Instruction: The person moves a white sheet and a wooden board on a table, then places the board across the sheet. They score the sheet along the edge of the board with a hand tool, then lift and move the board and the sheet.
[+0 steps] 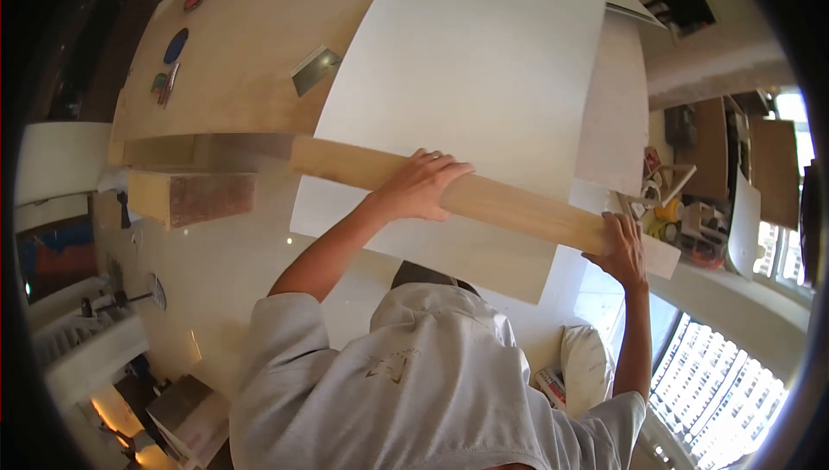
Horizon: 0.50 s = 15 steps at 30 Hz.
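Observation:
A long, narrow wooden board point(518, 205) lies slantwise across a large white sheet point(466, 47). My left hand point(423, 183) grips the board near its middle, fingers over the top and thumb toward the near edge. Close to the board's right end, my right hand point(617, 248) is closed around it, with the tip sticking out beyond. The sheet's near part hangs out toward my body, below the board.
The sheet rests on a wooden worktable point(250, 47), where a dark rectangular plate point(315, 70), a blue disc point(176, 46) and small tools lie. Left stands a wooden box point(192, 197). A white sack point(587, 366) is on the floor, and cluttered shelves stand right.

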Motion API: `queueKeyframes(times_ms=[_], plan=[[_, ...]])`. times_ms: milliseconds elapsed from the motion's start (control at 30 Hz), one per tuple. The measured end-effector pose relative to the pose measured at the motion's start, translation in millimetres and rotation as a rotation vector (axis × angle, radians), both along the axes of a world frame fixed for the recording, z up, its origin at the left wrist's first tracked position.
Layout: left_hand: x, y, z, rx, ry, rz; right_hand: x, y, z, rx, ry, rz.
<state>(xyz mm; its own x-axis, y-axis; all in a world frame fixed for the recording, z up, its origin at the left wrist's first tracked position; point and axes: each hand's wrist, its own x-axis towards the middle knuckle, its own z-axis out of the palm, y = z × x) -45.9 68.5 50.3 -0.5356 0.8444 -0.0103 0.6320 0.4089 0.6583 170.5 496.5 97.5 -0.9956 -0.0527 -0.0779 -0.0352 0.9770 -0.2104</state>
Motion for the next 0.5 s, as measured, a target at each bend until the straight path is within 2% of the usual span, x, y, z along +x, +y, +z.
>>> queueKeyframes(times_ms=[100, 300, 433, 500], plan=[[-56.8, 28.3, -18.6, -0.158, -0.02, -0.01, -52.1, 20.7, -24.0, -0.025, -0.071, -0.016], [-131.9, 37.6, -64.6, -0.209, 0.059, 0.117, -148.4, 26.8, -77.7, -0.074, -0.096, -0.027], [-123.7, 33.4, -73.3, -0.223, 0.188, 0.2, -173.4, 39.5, -111.2, -0.094, -0.043, 0.032], [-98.6, 19.3, -67.1, -0.155, 0.159, 0.467, -177.7, 45.7, -126.3, -0.139, -0.044, 0.048]])
